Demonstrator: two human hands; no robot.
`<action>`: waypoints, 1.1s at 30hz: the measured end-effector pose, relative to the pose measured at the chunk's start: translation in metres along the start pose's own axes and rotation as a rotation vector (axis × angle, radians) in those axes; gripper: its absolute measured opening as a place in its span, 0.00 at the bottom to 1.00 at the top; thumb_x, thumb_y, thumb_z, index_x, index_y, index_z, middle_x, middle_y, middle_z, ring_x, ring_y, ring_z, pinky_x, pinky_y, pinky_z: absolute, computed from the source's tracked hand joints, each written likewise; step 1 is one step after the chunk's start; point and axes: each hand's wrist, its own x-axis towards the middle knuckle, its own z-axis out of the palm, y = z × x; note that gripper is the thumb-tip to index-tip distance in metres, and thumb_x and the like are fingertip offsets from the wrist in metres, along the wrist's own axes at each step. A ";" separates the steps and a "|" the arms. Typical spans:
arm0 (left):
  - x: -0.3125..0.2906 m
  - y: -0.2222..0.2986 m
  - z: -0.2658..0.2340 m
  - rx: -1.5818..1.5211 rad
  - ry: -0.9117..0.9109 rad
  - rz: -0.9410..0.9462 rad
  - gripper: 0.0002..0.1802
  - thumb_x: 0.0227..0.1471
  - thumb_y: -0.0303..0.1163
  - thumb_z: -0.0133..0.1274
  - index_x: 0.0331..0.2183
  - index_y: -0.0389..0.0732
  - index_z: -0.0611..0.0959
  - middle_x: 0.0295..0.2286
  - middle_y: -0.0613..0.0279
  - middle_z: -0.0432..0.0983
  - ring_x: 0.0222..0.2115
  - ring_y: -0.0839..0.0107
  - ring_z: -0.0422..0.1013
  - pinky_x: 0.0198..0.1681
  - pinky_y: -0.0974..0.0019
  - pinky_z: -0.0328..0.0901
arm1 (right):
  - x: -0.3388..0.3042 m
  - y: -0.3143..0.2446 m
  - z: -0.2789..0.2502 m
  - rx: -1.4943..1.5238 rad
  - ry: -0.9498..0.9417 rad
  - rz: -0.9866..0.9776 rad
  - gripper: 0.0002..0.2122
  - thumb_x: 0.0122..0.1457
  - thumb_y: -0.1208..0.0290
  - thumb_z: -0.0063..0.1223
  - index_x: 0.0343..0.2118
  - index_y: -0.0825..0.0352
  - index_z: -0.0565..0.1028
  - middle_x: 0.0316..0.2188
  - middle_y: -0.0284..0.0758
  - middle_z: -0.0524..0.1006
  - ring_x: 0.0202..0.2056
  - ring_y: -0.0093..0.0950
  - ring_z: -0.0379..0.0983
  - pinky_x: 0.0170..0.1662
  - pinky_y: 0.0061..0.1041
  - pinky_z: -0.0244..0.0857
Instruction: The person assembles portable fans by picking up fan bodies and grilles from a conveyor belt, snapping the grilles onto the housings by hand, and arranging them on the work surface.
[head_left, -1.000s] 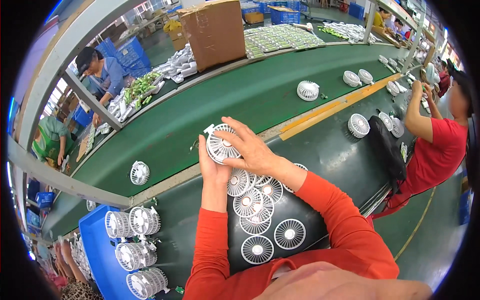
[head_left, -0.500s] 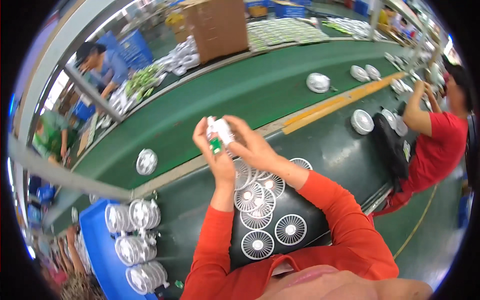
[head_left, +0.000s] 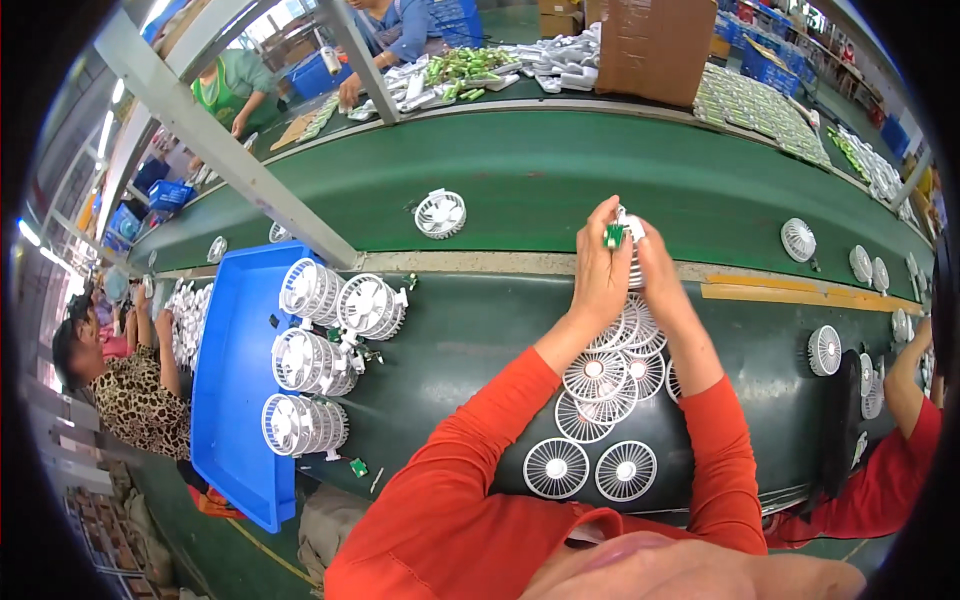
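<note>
Close together above the near edge of the green belt, my left hand (head_left: 598, 268) and my right hand (head_left: 660, 275) are both closed around a small white fan (head_left: 635, 268). A little green circuit board (head_left: 613, 236) sticks out at its top, by my left fingertips. Much of the fan is hidden by my fingers and palms. Below my wrists, several round white fan grilles (head_left: 595, 375) lie overlapping on the dark green table. Two more grilles, one of them a spoked grille (head_left: 626, 471), rest nearer to my body.
Left of me, stacked fan heads (head_left: 300, 425) with loose wires stand beside a blue tray (head_left: 235, 262). A grey post (head_left: 270, 190) rises there. Fans (head_left: 440, 214) sit on the belt (head_left: 520, 170). Co-workers sit left, right and across, near a cardboard box (head_left: 655, 50).
The view has swung to the left, bringing more of the blue tray in. Both hands still hold the fan, whose grille now shows between them where a smooth white part showed before.
</note>
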 end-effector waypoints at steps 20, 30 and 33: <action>0.054 -0.107 -0.185 1.003 0.338 -0.313 0.25 0.49 0.33 0.56 0.50 0.41 0.72 0.47 0.44 0.70 0.48 0.44 0.65 0.49 0.49 0.63 | -0.045 -0.046 0.005 -0.969 -0.649 -0.098 0.36 0.37 0.55 0.70 0.53 0.59 0.71 0.57 0.48 0.64 0.60 0.46 0.56 0.61 0.45 0.50; 0.046 -0.099 -0.157 0.872 0.176 -0.317 0.11 0.54 0.34 0.49 0.37 0.38 0.74 0.30 0.42 0.78 0.35 0.43 0.74 0.39 0.48 0.67 | -0.039 -0.027 0.007 -0.736 -0.448 -0.233 0.31 0.40 0.66 0.69 0.50 0.61 0.71 0.55 0.46 0.65 0.56 0.46 0.60 0.59 0.42 0.56; 0.035 -0.087 -0.117 0.105 0.258 -0.491 0.15 0.57 0.33 0.51 0.43 0.34 0.74 0.32 0.56 0.79 0.32 0.68 0.75 0.37 0.64 0.69 | -0.028 -0.038 0.005 -0.622 -0.189 -0.277 0.33 0.40 0.72 0.67 0.54 0.61 0.69 0.58 0.45 0.61 0.58 0.45 0.58 0.60 0.39 0.56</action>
